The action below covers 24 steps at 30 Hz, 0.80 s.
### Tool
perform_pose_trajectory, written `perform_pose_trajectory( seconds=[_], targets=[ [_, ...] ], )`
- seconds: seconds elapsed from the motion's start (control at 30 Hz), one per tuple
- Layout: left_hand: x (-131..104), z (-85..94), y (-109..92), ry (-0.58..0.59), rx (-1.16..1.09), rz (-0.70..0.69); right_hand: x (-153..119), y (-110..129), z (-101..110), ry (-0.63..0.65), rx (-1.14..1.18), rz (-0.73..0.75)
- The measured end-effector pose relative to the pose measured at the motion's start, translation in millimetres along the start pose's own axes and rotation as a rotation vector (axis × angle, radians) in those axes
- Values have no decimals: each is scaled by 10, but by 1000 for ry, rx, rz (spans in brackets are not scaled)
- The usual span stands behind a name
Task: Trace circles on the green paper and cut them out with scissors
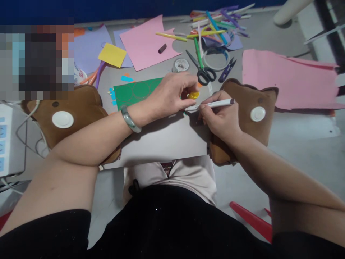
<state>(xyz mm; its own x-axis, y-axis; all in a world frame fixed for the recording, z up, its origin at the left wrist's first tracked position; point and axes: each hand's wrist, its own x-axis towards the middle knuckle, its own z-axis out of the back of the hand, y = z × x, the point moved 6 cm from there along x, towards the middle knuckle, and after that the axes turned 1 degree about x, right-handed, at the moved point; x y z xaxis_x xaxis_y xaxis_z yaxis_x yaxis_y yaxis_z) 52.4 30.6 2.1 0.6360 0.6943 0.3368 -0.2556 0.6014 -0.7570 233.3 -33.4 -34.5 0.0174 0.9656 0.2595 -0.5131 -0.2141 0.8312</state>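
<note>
Right hand (pixel 221 117) grips white pen (pixel 219 103); left hand (pixel 174 91) curled at yellow round piece (pixel 193 95), can't tell if pinched.
Green sheet (pixel 133 94) with circle outlines lies left of pen, partly under left hand. Piece could slip if pressed unevenly; pen tip, close to sheet's near edge, could stray off it.

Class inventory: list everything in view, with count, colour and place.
pen: 1, white, centre
circle-marked sheet: 1, green, centre
cylinder: 1, yellow, centre
scissors: 1, black, upper centre
snips: 1, purple, upper right
tape rolls: 2, pale, upper centre
sheets: at least 2, pink, upper half
paper: several, purple, upper left
card: 1, yellow, upper left
sticks: many, mixed, top
tube: 1, dark, top
scraps: several, blue, centre left
cushions: 2, brown, both sides
table: 1, grey, beneath these
bangle: 1, grey, wrist
trousers: 1, cream, bottom
left hand, right hand: 2, bare, centre
</note>
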Motion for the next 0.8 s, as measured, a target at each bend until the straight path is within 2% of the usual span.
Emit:
perform_pose_trajectory(
  seconds=[0.27, 0.63, 0.8],
  targets=[
    [8, 3, -14, 11, 11, 12, 8, -70, -7, 1, 26, -9],
    [12, 15, -15, 3, 6, 11, 28, -15, -14, -15, 44, -39],
    [15, 9, -8, 6, 3, 7, 191, -61, 11, 4, 93, -86]
  ],
)
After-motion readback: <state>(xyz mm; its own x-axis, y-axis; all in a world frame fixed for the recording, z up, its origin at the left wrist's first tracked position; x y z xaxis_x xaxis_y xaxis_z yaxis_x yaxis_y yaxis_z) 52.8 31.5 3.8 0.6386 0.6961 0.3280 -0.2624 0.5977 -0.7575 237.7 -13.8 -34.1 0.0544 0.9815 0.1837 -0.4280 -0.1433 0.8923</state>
